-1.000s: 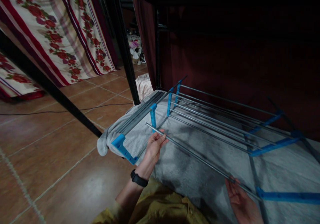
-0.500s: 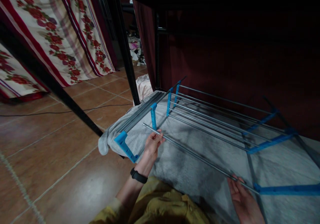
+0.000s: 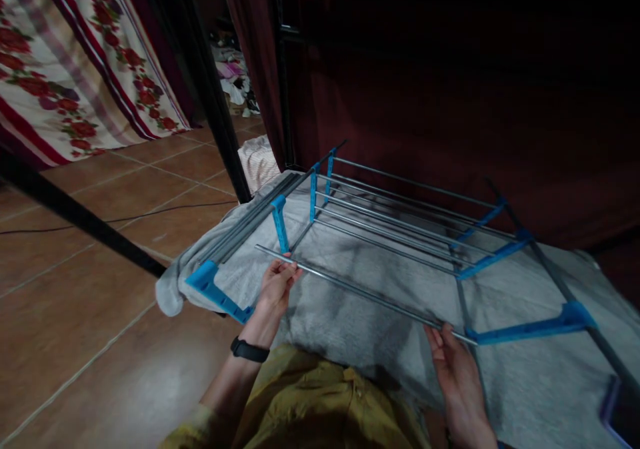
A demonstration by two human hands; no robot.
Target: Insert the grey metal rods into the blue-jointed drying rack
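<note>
Between my two hands runs a thin metal rod (image 3: pixel 360 290). My left hand (image 3: pixel 276 282) pinches it near its free left end, beside a blue plastic bracket (image 3: pixel 281 223). Toward the other end, my right hand (image 3: pixel 454 362) grips the rod from below with fingers and thumb. The rod's right tip meets the near end of a long blue bracket (image 3: pixel 530 327); whether it sits inside cannot be made out. Behind it, several rods (image 3: pixel 390 225) span pairs of blue brackets in a rack frame. Another blue bracket (image 3: pixel 215 292) stands left of my left hand.
The rack lies on a grey blanket (image 3: pixel 350 342) over a bed. Several loose rods (image 3: pixel 250 215) lie along its left side. Black metal posts (image 3: pixel 215 95) rise at the left. A dark-edged object (image 3: pixel 617 409) lies at the lower right. A cable (image 3: pixel 125 219) crosses the tiled floor.
The view has turned to the right, so everything appears further left. Both hands keep hold of the rod, and its right tip is now closer against the long blue bracket.
</note>
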